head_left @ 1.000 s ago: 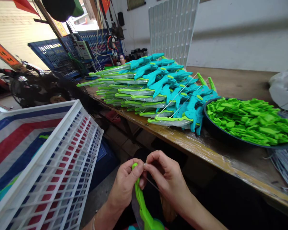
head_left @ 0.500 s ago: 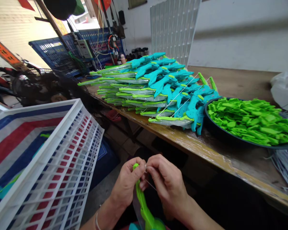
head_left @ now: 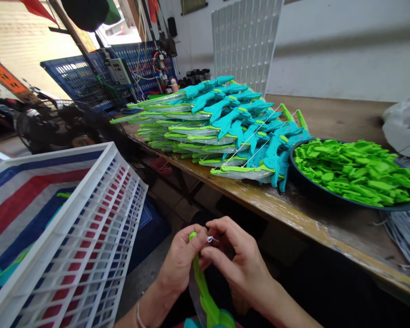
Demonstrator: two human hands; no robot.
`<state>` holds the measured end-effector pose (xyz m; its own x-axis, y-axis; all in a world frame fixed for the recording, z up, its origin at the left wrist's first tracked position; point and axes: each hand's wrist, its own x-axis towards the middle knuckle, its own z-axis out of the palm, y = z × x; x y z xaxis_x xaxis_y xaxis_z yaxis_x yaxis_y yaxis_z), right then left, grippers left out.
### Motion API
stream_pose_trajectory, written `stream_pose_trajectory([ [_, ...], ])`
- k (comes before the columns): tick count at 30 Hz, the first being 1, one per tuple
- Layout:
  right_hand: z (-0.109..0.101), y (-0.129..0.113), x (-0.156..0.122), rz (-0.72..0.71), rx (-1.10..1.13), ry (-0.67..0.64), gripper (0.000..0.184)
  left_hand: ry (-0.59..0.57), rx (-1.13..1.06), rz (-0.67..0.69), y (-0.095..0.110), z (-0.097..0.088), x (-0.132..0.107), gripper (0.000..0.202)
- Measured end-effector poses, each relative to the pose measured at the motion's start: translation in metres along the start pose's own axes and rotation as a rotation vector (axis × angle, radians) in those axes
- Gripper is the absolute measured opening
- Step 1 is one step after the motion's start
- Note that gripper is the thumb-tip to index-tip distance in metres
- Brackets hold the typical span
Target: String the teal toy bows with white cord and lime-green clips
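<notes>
My left hand is closed round the tip of a bright green toy bow limb, with the thumb pressed on it. A clear plastic sheet lies along the limb, and turquoise plastic shows at its lower end. At the tip, a small loop of white cord sticks out beside my left thumb. The fingers of my right hand curl about this cord, which runs in among them. Its thumb and forefinger stand apart, and part of the grip is hidden.
Turquoise and green toy bows are stacked on the wooden bench. A dark basin of green plastic pieces stands on the right, above grey cords. A white crate with a striped lining is at left.
My right thumb has dropped away from the forefinger, widening the gap between them. The white loop now shows clearly beside my left thumb. My left hand has stayed in place on the bow limb.
</notes>
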<state>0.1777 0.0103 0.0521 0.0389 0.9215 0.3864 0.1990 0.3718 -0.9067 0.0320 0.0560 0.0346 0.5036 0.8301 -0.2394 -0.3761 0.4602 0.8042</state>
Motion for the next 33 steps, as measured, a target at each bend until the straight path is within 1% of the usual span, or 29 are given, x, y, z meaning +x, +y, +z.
stream_pose_trajectory([
  [3, 0.0, 0.0, 0.002, -0.021, -0.02, -0.027, 0.007, -0.002, 0.021, 0.022, -0.001, -0.002, 0.001, 0.037],
  [6, -0.004, -0.002, 0.005, -0.042, -0.092, -0.034, 0.011, 0.0, 0.061, 0.031, 0.0, -0.001, 0.001, 0.039],
  [9, -0.016, -0.008, 0.005, -0.097, -0.23, -0.045, 0.014, -0.02, 0.097, 0.057, 0.002, 0.001, 0.001, 0.041],
  [14, -0.037, -0.017, -0.006, -0.109, -0.43, -0.076, 0.015, -0.082, 0.121, 0.086, 0.002, 0.004, 0.002, 0.041],
  [17, -0.042, -0.021, -0.012, -0.143, -0.573, -0.091, 0.018, -0.107, 0.122, 0.082, 0.0, 0.005, 0.003, 0.04],
  [22, -0.047, -0.028, -0.014, -0.257, -0.801, -0.13, 0.024, -0.141, 0.146, 0.096, -0.003, 0.009, 0.001, 0.04],
  [27, -0.053, -0.034, -0.012, -0.345, -1.045, -0.218, 0.019, -0.162, 0.187, 0.104, -0.005, 0.009, 0.0, 0.042],
  [29, -0.065, -0.036, -0.01, -0.406, -1.167, -0.181, 0.019, -0.167, 0.186, 0.11, -0.005, 0.008, -0.002, 0.043],
  [31, -0.083, -0.038, -0.01, -0.435, -1.277, -0.08, 0.022, -0.153, 0.161, 0.116, -0.004, 0.006, -0.004, 0.043],
  [33, -0.101, -0.043, -0.012, -0.374, -1.316, 0.024, 0.025, -0.127, 0.122, 0.118, -0.003, 0.003, -0.008, 0.043],
])
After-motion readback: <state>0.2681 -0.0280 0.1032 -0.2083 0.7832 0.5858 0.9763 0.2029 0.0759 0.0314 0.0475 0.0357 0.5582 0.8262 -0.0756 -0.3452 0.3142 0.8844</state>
